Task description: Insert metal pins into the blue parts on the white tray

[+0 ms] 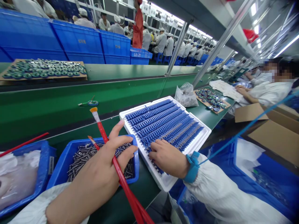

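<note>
My left hand (100, 168) is wrapped round two red-handled paintbrushes (100, 126), above a blue bin (136, 166) of small dark metal screw-like parts (81, 155). One brush has a wide yellowish tip. The other shows a narrower brown tip, and its handle is partly hidden behind the hand. A white foam tray (198, 143) holds rows of blue plastic parts (161, 119), with grey pieces among some rows. My right hand (167, 155), with a blue strap (192, 166) and cord at the wrist, has its fingers pinched at the tray's near rows. What lies between those fingertips is hidden.
At far left sits a bin (44, 177) with plastic-wrapped items. A small green coil part (90, 103) lies behind my left hand. Beyond the tray are a plastic bag (186, 95) and a board of components (211, 99). Co-workers sit at right, near a cardboard box (275, 137).
</note>
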